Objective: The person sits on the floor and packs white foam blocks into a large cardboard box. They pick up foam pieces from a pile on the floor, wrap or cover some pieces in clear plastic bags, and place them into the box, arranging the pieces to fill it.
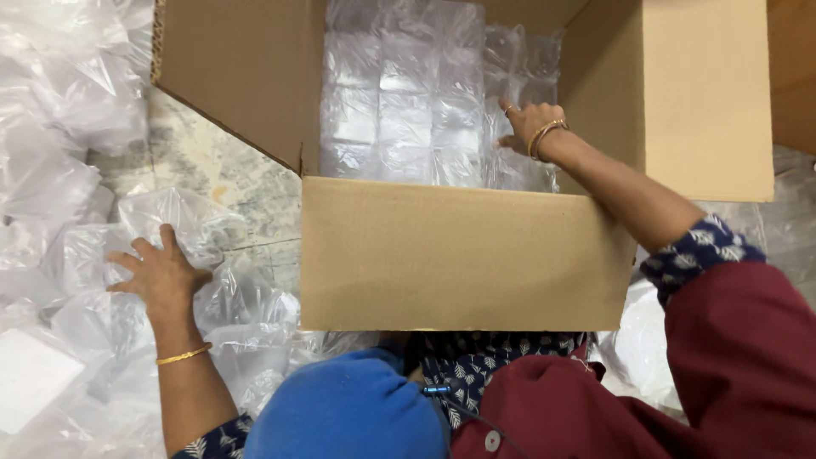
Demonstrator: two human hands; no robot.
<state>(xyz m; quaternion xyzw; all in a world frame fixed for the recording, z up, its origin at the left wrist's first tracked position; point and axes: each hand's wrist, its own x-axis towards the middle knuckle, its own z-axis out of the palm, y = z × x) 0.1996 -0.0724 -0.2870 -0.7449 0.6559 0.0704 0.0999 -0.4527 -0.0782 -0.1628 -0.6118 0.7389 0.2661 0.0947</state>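
Packets (pixel 408 102) in clear plastic, stacked in neat rows inside cardboard box (pixel 459 255), far centre; glossy, crinkled, squarish. Right hand (pixel 531 123) inside box at right edge of stack, fingers loosely open, forefinger pressing on a packet, gripping nothing. Left hand (pixel 161 272) near left, outside box, fingers spread flat on loose clear bags (pixel 76 255) heaped on floor. Near box wall btwn body and stack; flaps up left & right. Patch of mottled stone floor (pixel 229 178) showing left of box. Cardboard matte, corrugated edge.
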